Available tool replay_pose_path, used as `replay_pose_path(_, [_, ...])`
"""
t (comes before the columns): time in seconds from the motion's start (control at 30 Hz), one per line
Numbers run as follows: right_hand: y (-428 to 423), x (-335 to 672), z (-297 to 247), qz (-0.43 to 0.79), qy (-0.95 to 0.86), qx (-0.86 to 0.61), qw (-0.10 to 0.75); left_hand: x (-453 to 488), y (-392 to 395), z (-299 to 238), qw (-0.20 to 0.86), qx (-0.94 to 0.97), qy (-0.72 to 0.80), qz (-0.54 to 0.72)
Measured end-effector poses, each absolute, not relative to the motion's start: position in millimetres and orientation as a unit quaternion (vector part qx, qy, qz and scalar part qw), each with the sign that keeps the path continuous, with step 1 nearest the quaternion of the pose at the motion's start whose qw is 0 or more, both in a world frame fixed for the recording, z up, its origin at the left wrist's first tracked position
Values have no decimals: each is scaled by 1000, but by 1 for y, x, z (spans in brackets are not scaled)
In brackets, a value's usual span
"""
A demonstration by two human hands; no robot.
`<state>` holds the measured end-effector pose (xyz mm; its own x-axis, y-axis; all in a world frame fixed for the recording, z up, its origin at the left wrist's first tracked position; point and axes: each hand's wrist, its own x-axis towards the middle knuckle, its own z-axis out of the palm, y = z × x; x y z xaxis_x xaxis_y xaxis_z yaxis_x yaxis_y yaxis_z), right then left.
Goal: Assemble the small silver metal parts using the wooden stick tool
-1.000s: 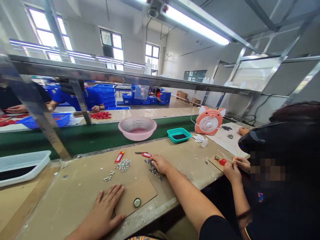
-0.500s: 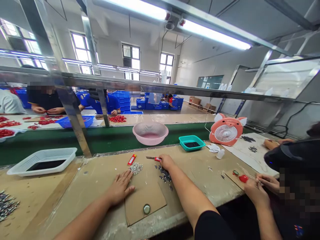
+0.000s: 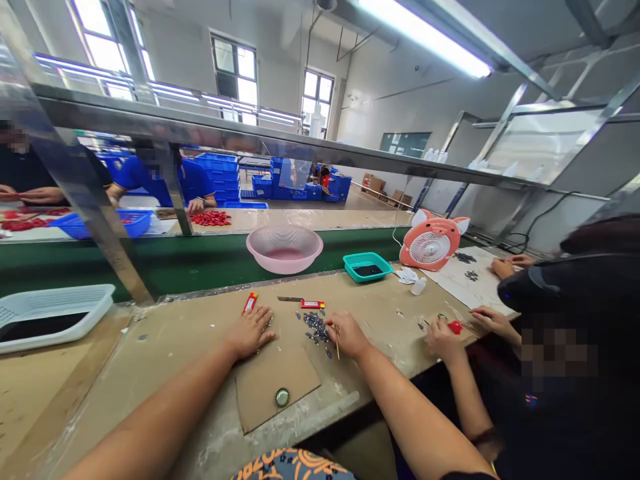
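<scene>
Hands apart: the left hand [image 3: 250, 332] lies open on cardboard [image 3: 275, 383], the right hand [image 3: 346, 335] pinches a thin stick [image 3: 337, 345].

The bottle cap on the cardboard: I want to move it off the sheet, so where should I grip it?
Pinch the crimped rim of the bottle cap from above, finger and thumb on opposite sides. It lies flat on the cardboard sheet, so its fluted edge gives the best purchase. The left hand looks nearest, so come from that side.

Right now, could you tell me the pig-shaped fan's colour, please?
The fan is pink and white, in the head view.
</scene>
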<state>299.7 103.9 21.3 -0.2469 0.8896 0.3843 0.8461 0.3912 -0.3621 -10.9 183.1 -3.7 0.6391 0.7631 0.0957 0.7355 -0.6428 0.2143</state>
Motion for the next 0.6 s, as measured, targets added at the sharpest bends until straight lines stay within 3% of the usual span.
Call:
replay_pose_path(0.3, [49,285,1,15,-807,-559,192,-39,175,3,82,881,457,95])
replay_pose_path(0.6, [50,280,-4,-28,-804,-565,183,-57,179,12,69,858,504,73])
